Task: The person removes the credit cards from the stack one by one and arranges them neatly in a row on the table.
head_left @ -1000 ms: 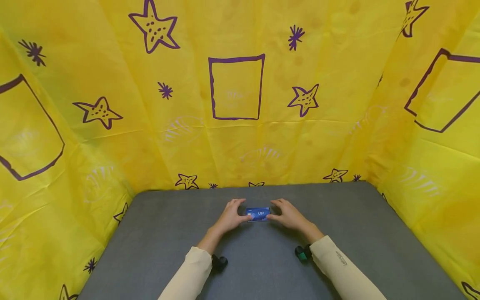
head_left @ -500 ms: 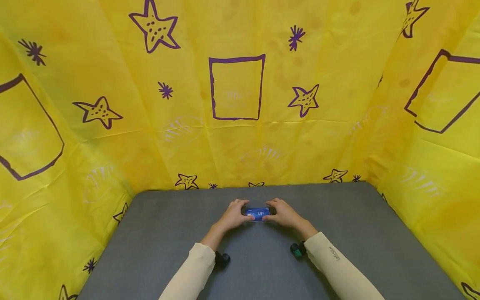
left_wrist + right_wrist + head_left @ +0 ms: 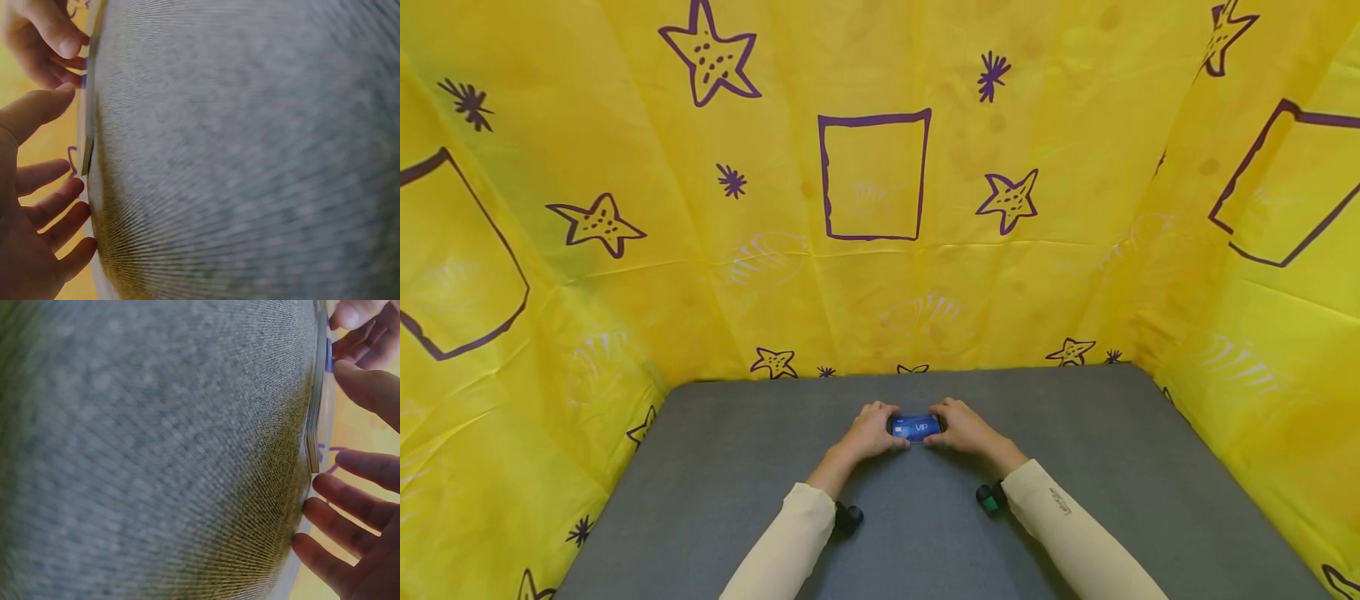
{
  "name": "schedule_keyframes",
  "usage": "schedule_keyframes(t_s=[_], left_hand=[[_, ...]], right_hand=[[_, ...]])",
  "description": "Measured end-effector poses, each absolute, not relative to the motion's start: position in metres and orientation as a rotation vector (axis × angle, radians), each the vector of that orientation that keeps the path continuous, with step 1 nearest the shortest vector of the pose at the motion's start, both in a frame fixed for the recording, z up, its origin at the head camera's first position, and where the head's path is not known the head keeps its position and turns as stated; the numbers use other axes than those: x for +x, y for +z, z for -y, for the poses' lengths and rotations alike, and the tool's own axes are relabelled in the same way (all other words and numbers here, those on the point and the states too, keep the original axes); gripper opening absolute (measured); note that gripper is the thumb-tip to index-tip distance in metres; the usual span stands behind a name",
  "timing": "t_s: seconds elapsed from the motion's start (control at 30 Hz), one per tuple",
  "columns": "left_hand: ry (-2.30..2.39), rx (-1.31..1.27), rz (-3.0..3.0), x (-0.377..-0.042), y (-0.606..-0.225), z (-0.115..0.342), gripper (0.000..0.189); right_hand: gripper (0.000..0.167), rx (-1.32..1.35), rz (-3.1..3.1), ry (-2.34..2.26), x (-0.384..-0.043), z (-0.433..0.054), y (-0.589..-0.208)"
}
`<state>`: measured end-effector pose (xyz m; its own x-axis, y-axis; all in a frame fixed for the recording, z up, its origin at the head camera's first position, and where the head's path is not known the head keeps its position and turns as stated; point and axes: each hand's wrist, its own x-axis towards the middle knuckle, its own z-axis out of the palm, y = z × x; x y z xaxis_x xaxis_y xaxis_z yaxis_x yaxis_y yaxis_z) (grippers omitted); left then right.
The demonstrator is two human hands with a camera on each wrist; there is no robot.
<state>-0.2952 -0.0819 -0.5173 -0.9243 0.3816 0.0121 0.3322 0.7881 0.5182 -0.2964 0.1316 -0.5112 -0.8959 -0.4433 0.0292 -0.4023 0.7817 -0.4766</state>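
Observation:
A flat blue card [image 3: 915, 428] marked VIP lies on the grey tabletop near its far edge, framed by both hands. My left hand [image 3: 871, 431] is at its left end, thumb along the near side and fingertips by the far side. Mirroring it, my right hand [image 3: 964, 427] is at the right end. The left wrist view shows the left fingers [image 3: 53, 209] spread at table level beyond a thin, pale slab edge [image 3: 90, 125] seen side-on. In the right wrist view the right fingers [image 3: 350, 503] are spread likewise, and the thumb [image 3: 359, 381] is close to the blue part.
Yellow cloth [image 3: 880, 308] printed with purple stars and squares rises behind the table [image 3: 910, 533] and along both sides. Black wrist cameras [image 3: 850, 518] hang below both cream sleeves [image 3: 786, 537].
Both hands have drawn inward around the card, the right one shifting farther to the left. The card stays in the same place.

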Motion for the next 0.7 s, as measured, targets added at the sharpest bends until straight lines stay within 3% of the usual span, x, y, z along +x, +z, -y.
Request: schedule_keyframes(t_s=[0.7], left_hand=[[0.721, 0.527, -2.871, -0.2974, -0.5147, 0.0786, 0.052]], right_hand=[[0.045, -0.702, -2.871, -0.646, -0.3062, -0.1274, -0.5077]])
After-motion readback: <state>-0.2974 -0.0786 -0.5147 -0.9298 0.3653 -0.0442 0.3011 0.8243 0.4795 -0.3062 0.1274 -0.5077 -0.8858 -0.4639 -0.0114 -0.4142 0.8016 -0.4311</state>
